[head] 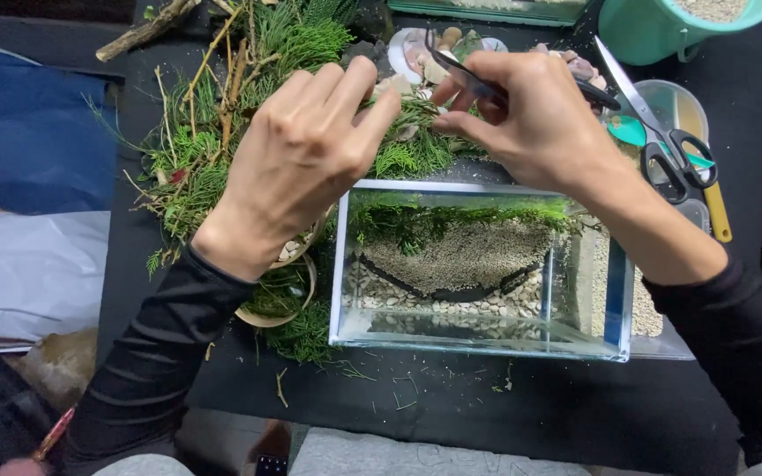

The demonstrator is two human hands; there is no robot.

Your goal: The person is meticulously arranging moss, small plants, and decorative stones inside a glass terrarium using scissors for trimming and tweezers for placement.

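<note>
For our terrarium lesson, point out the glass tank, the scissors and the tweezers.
glass tank (483, 188): head view, on its far top rim.
scissors (679, 163): head view, on the black handle loops.
tweezers (457, 69): head view, on the dark shaft above the right hand's fingers.

Green conifer sprigs (222, 150) fill the upper left of the frame. Centre: a clear glass tank (478, 264) with tan sand, pale pebbles, a black strip. Upper right: a teal bucket (654, 31), black-handled scissors (676, 159). Left edge: blue cloth (28, 132). Both sleeves black.
</note>
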